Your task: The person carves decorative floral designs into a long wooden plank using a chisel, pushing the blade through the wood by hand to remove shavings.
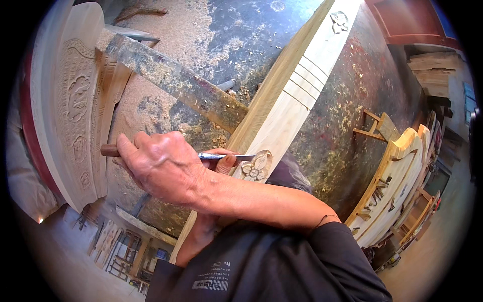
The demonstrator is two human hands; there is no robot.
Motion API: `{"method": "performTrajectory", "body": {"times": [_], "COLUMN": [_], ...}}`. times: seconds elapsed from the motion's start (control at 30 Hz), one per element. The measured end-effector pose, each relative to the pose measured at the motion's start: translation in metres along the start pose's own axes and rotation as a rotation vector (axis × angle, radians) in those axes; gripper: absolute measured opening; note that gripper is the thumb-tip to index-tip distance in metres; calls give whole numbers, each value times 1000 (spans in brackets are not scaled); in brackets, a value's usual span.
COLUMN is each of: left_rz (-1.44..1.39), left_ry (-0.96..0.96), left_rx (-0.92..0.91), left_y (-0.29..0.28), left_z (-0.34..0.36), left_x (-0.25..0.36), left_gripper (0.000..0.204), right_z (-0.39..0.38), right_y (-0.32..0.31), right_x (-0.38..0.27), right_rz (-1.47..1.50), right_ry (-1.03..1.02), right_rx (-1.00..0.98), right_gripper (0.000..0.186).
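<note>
A carving chisel [209,156] with a brown wooden handle lies across a long pale wooden beam [287,116]. My right hand [163,168], its arm crossing in front of me, is closed round the handle, whose end sticks out on the left. Close to the tip, my left hand [226,163] pinches the metal blade; my right hand and forearm hide most of it. The blade's tip meets the edge of a carved flower [256,167] in relief on the beam's upper face. Farther along, the beam bears several cut cross lines and another carved flower [339,21].
A dusty plank [171,75] runs from the beam to a large carved wooden panel [75,105] on the left. Wood shavings [216,137] litter the floor. At the right, a pale board [392,191] carries several carving tools [377,194], with a small wooden stool [380,126] behind it.
</note>
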State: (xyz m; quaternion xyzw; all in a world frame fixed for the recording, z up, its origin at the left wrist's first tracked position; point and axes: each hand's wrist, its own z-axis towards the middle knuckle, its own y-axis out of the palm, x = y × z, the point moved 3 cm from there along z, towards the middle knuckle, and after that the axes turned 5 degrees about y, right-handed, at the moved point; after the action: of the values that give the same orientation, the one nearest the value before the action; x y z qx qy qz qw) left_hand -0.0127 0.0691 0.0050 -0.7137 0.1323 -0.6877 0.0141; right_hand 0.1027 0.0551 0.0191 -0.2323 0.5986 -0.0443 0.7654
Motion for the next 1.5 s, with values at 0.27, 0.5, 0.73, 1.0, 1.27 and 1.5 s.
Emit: {"method": "performTrajectory", "body": {"times": [0.27,0.5,0.73,1.0,1.27,1.5], "left_rz": [89,26,-13,-48,-122,-156], "left_ry": [-23,-99,-153,-235,-394,-554], "left_rx": [55,109,139,166,181,197], "left_y": [10,12,13,13,15,16], "left_z": [6,13,17,21,23,30], "left_x": [0,-6,-9,-9,-16,-19], "left_gripper": [24,24,25,26,26,27], "right_z": [0,0,0,3,5,7], "right_y": [-5,-13,-14,-21,-21,-13], "right_x": [6,4,2,-1,13,23], "right_rz": [49,91,106,117,151,96], "right_ry": [10,-7,-25,-6,56,57], "right_rx": [37,59,68,38,61,46], "right_gripper": [22,23,23,24,22,25]}}
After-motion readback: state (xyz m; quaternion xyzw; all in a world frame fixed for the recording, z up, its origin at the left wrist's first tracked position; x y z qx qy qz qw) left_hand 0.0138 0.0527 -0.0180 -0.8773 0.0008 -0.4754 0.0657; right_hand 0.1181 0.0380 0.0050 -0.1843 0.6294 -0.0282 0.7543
